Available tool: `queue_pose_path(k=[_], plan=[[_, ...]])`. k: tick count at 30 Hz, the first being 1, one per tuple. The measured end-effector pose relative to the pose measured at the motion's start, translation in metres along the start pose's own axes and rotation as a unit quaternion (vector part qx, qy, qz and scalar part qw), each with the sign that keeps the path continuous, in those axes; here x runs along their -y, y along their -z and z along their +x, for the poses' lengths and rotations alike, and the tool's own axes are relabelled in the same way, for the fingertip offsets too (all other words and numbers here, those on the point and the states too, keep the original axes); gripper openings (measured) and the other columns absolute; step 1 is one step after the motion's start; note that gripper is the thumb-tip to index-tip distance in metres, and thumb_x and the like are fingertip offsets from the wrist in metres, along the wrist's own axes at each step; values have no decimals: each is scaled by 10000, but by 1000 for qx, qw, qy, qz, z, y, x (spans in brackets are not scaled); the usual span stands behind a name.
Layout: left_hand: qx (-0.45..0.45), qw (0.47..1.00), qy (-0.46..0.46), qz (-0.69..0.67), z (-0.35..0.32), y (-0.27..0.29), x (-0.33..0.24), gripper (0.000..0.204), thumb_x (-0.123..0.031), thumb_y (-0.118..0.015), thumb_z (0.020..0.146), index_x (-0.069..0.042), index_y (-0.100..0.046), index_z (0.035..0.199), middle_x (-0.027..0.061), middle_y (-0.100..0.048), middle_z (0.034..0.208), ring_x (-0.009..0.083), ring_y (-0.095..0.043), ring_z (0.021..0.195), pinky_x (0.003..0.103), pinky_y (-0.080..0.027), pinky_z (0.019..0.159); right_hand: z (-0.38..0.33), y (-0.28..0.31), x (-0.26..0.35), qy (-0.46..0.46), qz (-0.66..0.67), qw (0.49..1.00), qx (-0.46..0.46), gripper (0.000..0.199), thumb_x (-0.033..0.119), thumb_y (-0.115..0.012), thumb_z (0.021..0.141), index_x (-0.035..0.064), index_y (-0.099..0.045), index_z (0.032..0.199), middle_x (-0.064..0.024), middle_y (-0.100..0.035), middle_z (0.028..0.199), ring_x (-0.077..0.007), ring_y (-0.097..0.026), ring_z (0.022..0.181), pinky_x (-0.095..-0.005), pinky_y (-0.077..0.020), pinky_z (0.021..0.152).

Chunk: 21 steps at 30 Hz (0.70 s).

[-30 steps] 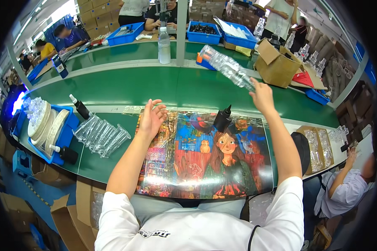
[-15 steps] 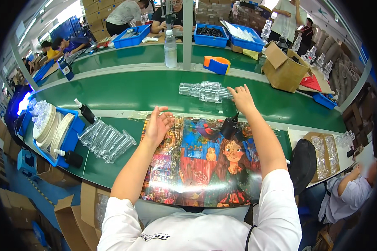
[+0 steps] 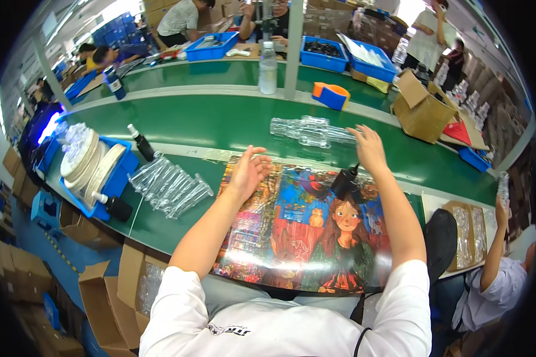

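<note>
My right hand reaches over the green surface with its fingers spread. Its fingertips are at the right end of a group of clear plastic bottle-shaped pieces lying on their sides; whether they touch is hard to tell. My left hand hovers over the picture mat, fingers loosely apart and nothing in them. That glossy mat, printed with a girl and a cat, lies in front of me. On it, beside my right forearm, is a black bottle with a pointed nozzle.
Left of the mat lie several clear tubes, near black bottles with white nozzles and a blue bin of white rolls. An orange-and-blue tape ring, a water bottle and a cardboard box stand beyond. A co-worker sits at right.
The whole view has shifted, so the bench appears farther right. Both my hands keep much the same pose. At right, the co-worker's hand has come up holding a clear piece.
</note>
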<state>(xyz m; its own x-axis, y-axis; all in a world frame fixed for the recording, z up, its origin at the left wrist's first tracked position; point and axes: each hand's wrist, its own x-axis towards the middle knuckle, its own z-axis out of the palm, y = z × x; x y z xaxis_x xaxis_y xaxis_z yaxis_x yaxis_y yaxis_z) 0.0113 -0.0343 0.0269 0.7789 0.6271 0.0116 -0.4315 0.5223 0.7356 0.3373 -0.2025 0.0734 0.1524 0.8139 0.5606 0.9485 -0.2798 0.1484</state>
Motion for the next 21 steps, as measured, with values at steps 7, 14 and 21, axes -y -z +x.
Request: queue_pose_path(k=[7, 14, 21], plan=[[-7, 985, -83, 151, 4, 6, 13, 296, -338, -400, 958, -76, -529, 1003, 64, -613, 810, 173, -601, 726, 307, -494, 692, -83, 39, -4, -233, 345, 899, 136, 337, 19, -533, 799, 19, -555, 1134, -113, -635, 903, -182, -613, 770, -307, -494, 718], [-7, 710, -397, 582, -41, -46, -21, 167, -175, -549, 853, -46, -572, 749, 90, -552, 626, 245, -543, 578, 345, -431, 574, -127, 58, 38, -382, 602, 674, 195, 350, 234, -544, 911, 123, -497, 1240, -44, -616, 738, -70, -550, 549, -181, -390, 449], [31, 601, -528, 599, -93, -75, -75, 103, -145, -622, 784, -62, -577, 745, 80, -551, 637, 267, -524, 580, 374, -422, 577, -117, 66, 87, -484, 735, 447, 162, 444, 422, -482, 922, 205, -410, 1303, -110, -644, 896, -103, -573, 513, -193, -429, 425]])
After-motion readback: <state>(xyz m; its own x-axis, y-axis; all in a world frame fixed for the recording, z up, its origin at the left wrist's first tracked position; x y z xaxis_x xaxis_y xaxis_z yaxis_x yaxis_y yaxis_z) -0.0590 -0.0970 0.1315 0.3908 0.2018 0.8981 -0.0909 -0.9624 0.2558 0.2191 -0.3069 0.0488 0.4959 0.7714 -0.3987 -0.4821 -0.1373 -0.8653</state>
